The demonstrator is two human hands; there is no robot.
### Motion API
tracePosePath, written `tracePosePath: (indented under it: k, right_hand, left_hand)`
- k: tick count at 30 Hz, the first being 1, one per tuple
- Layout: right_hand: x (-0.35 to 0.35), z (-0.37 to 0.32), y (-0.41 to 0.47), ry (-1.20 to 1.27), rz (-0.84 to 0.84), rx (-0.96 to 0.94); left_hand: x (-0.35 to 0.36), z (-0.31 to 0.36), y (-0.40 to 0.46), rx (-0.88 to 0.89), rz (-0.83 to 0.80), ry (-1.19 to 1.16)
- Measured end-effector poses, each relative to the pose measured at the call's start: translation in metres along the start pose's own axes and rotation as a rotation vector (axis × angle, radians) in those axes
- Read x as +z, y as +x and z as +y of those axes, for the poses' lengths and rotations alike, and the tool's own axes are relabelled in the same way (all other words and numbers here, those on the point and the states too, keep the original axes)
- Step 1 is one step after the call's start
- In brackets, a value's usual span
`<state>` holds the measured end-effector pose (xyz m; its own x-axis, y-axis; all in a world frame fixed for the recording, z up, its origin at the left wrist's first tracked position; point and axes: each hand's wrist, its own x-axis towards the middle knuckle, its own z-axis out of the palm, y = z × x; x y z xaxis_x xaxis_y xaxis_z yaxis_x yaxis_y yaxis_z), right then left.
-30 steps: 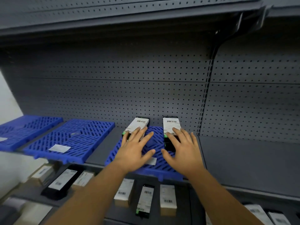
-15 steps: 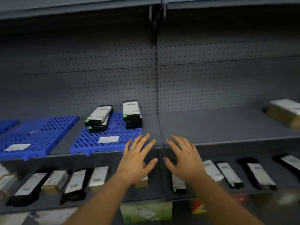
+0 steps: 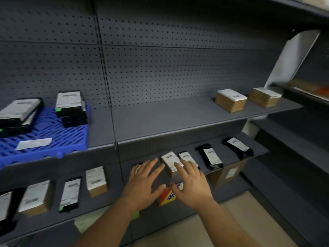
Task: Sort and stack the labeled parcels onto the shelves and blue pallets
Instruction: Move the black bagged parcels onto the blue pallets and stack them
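With both the left hand (image 3: 145, 182) and right hand (image 3: 191, 183) spread wide and empty, the small brown cardboard parcel with a white label (image 3: 170, 163) on the lower grey shelf (image 3: 256, 152) should probably be gripped squarely by both sides.

On the upper shelf (image 3: 178, 118), a pallet (image 3: 53, 145) lies far left carrying two parcel stacks (image 3: 71, 107); two boxes (image 3: 231, 102) sit far right. Below that shelf, parcels (image 3: 210, 155) line the lower shelf (image 3: 114, 200).
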<state>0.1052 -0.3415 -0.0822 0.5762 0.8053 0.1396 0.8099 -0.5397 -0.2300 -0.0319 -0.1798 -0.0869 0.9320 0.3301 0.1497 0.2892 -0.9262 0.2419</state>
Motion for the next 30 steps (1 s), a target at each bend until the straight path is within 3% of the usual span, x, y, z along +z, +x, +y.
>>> tracePosePath:
  k: [11,22,30]
  right_hand:
    - [0.014,0.084,0.064,0.05,-0.071,-0.113]
    - [0.092,0.175,0.109,0.173,-0.144,-0.18]
    - [0.152,0.203,0.125,0.184,-0.155,-0.146]
  left_hand:
    - [0.03,0.024,0.075,-0.129,-0.099,0.069]
    - [0.139,0.033,0.125,-0.245,-0.125,-0.009]
    - [0.21,0.009,0.145,-0.311,-0.16,-0.008]
